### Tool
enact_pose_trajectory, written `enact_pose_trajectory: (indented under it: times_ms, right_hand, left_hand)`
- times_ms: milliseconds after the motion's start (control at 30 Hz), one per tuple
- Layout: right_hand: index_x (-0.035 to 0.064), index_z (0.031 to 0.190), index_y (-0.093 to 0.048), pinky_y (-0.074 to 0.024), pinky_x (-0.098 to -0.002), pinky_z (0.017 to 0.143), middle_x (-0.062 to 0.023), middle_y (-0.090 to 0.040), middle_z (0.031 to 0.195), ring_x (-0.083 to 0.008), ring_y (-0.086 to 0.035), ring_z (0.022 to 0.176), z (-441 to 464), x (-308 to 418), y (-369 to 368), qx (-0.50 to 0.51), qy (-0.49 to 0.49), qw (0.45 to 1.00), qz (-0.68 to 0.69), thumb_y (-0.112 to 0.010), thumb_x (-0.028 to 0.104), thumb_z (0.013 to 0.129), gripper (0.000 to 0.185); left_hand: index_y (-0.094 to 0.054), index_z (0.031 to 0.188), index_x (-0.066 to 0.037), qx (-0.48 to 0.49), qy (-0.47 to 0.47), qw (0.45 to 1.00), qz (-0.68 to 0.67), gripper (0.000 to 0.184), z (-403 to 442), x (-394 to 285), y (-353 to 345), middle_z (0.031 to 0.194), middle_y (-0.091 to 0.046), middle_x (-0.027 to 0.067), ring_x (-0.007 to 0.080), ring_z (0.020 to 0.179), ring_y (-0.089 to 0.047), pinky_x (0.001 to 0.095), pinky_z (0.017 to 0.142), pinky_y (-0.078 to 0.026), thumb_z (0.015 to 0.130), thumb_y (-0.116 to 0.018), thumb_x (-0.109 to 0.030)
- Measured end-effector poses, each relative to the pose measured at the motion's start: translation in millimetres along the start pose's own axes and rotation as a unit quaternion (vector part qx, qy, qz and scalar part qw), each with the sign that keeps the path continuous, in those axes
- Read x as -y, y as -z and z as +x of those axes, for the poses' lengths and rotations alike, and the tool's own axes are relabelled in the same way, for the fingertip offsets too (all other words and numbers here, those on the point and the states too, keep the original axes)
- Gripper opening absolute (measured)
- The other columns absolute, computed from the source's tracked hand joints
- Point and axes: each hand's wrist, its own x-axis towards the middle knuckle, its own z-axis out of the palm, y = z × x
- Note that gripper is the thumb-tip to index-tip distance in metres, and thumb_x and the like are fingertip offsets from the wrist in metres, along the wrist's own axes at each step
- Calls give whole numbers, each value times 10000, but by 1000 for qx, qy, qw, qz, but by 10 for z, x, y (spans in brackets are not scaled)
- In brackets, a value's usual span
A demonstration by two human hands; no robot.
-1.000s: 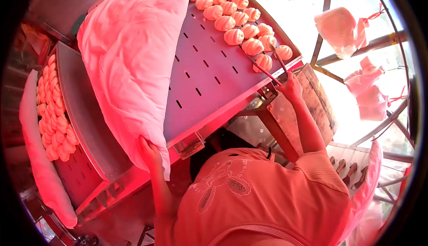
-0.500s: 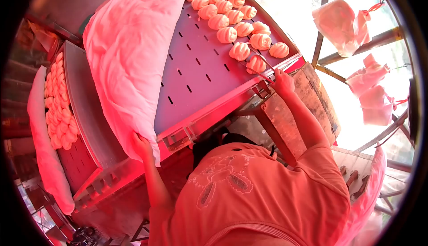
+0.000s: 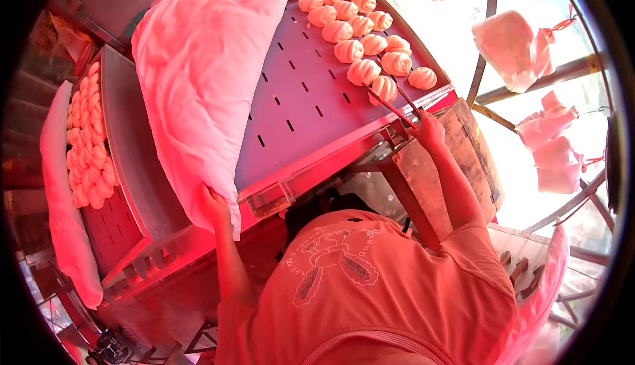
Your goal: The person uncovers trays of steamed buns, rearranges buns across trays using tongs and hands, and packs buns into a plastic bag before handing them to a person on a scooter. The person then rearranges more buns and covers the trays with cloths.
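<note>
Head view: the left hand (image 3: 215,209) clutches a cloth (image 3: 205,87); the right hand (image 3: 430,131) grips tongs (image 3: 403,117), their long axis slanting forward-left, tips at a bun (image 3: 384,89) on the slotted surface (image 3: 291,103); beyond, bags (image 3: 508,47) hang before bright light.

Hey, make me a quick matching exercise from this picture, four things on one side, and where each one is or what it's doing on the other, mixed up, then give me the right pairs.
Things
1. Left hand
2. Right hand
3. Large padded cover
4. Bags

Places and states
A. Holding the tongs
B. Hanging against the bright background
C. At the cover's lower corner
D. Spread over part of the slotted surface

Right pairs: 1-C, 2-A, 3-D, 4-B
</note>
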Motion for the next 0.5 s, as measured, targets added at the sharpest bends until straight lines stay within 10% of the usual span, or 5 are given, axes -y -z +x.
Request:
enact_pose_trajectory:
  times_ms: [500]
  right_hand:
    - [101,1027,-593,-505,-467,741,-149,-667,935,-363,-646,907,458,7,-249,-1,21,1000,-16,-765,331,676,453]
  left_hand:
    - [-552,1101,42,-25,-8,1000,9,258,8,-72,18,1048,-602,244,436,983,-558,469,850,-455,871,-526,-73]
